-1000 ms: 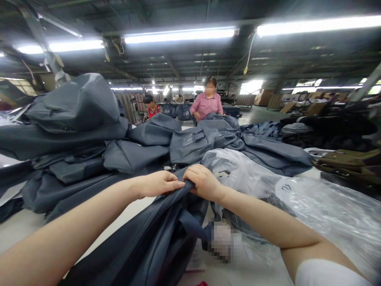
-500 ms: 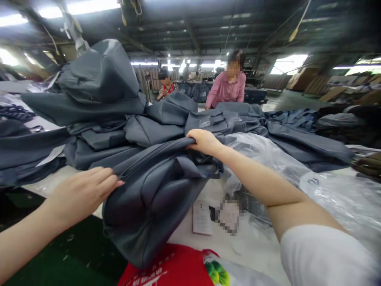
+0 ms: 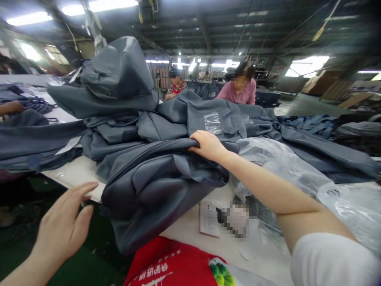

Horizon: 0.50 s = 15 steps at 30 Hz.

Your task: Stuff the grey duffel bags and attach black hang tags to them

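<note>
A dark grey bag [image 3: 166, 190] with a long zipper along its upper edge lies in front of me on the white table [image 3: 184, 234]. My right hand [image 3: 210, 147] grips the bag by that zipped edge, thumb beneath and fingers on top. To the left of the bag, my left hand [image 3: 64, 224] hangs in the air, holding nothing, with thumb and fingers apart. The bag's near left corner juts out past the table edge. Behind it is a heap of similar grey bags [image 3: 116, 79], one with a clear plastic window.
Clear plastic sheeting [image 3: 274, 159] lies right of the bag. A red printed bag [image 3: 175, 262] is at the front edge, near a small white booklet [image 3: 209, 218]. Across the table a person in a pink shirt [image 3: 239, 91] leans over; another sits farther back. Someone's hand [image 3: 12, 107] shows at far left.
My left hand has let go of the bag's zipped edge and moved down and left, its fingers spreading. My right hand keeps its grip. The person in pink has bent lower.
</note>
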Each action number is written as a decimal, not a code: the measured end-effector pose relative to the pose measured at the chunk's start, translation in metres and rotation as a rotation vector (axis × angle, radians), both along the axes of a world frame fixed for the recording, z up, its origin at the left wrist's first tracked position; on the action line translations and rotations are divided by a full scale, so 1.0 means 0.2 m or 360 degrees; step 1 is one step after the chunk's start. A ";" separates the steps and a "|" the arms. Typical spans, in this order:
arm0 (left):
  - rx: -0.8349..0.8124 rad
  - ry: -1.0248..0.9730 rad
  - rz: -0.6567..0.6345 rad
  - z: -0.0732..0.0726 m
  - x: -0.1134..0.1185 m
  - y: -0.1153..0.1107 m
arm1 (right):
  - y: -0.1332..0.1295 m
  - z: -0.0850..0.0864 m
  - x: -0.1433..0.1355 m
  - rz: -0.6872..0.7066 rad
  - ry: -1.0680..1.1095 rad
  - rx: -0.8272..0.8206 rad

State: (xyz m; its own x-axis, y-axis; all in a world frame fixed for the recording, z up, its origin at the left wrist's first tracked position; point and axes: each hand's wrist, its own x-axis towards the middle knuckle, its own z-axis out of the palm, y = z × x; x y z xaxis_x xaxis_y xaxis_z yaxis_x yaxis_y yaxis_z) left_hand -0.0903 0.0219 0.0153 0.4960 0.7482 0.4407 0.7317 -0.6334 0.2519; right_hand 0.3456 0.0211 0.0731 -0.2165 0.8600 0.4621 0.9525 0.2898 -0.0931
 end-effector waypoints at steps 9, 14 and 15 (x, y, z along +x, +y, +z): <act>-0.0101 0.0347 -0.0185 0.29 0.52 0.28 | -0.35 0.07 -0.35 0.0746 0.0020 0.0014; -0.0343 0.0095 -0.0132 0.27 0.59 0.25 | -0.45 0.07 -0.48 0.0673 0.0067 -0.0176; -0.0368 0.0027 -0.0088 0.26 0.59 0.26 | -0.46 0.06 -0.49 0.0640 0.0050 -0.0232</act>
State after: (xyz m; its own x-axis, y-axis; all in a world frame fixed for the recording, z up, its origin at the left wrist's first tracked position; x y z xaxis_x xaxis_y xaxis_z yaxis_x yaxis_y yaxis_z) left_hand 0.0284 0.0746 0.0672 0.5447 0.7999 0.2520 0.7028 -0.5993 0.3832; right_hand 0.2474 -0.0702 0.0841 -0.5355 0.7668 0.3539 0.7626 0.6191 -0.1875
